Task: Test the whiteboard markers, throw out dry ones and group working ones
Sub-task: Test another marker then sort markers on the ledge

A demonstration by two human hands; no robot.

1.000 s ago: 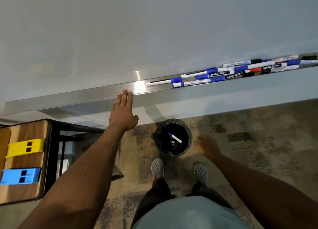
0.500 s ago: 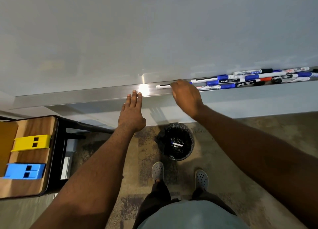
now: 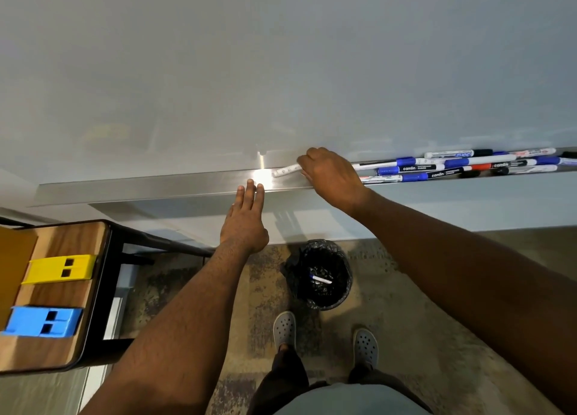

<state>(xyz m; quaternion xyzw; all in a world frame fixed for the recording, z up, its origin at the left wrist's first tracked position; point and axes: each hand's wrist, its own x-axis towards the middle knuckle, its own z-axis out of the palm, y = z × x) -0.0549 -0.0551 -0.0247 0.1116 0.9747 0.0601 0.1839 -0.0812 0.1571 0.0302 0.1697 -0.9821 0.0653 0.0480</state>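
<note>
Nearest to me I see the person's grey perforated clogs (image 3: 324, 335) planted on a mottled carpet (image 3: 437, 305), with dark trousers and a pale shirt at the bottom edge. Just ahead of the clogs stands a small bin lined with a black bag (image 3: 324, 274) — one discarded marker with a white barrel (image 3: 321, 279) lies inside it. Off to the left a wooden surface on a black frame (image 3: 62, 296) carries a blue holder (image 3: 40, 321) and, farther along, a yellow holder (image 3: 57, 268), each with two dark rectangular slots.

Beyond the bin, the left hand (image 3: 245, 221) reaches forward with its fingers straight and together, the tips touching the front edge of the metal whiteboard tray (image 3: 156, 185); it holds nothing. The right hand (image 3: 331, 177) is on the tray just to the right of it, fingers curled down over the near end of a white marker (image 3: 285, 170) whose other end pokes out to the left of the knuckles — I read this as a grip on that marker. Farther right, the heap of markers (image 3: 462, 165) lies lengthwise in the tray: blue, black and red caps, several barrels printed "camlin". Behind everything rises the blank whiteboard (image 3: 281, 65).
</note>
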